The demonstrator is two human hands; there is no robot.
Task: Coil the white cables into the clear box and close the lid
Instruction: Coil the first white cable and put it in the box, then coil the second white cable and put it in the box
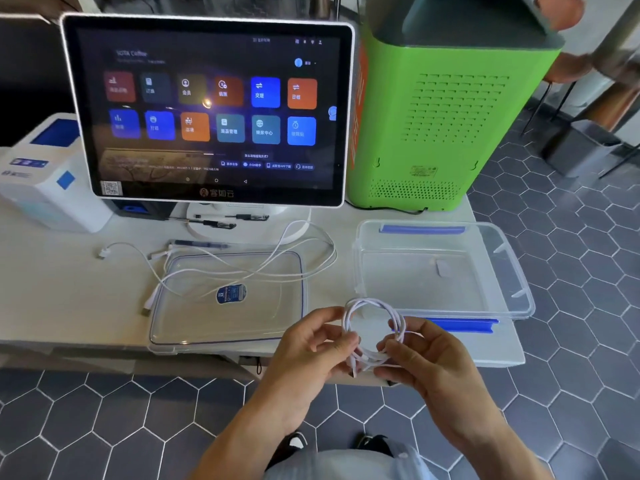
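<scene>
Both hands hold one coiled white cable (375,311) over the table's front edge. My left hand (311,344) pinches the coil's left side, and my right hand (422,358) grips its lower right, where the ends bunch together. The clear box (512,271), with blue latches, stands open and empty just behind the coil on the right. Its clear lid (194,323) lies flat to the left, bearing a blue sticker. Loose white cables (277,258) sprawl uncoiled across the lid and the table behind it, their plugs lying at the left.
A touchscreen terminal (207,109) on a white stand rises behind the lid, with pens (221,221) at its base. A white printer (45,178) sits far left and a green machine (443,112) behind the box. The table ends just right of the box, above hexagon floor tiles.
</scene>
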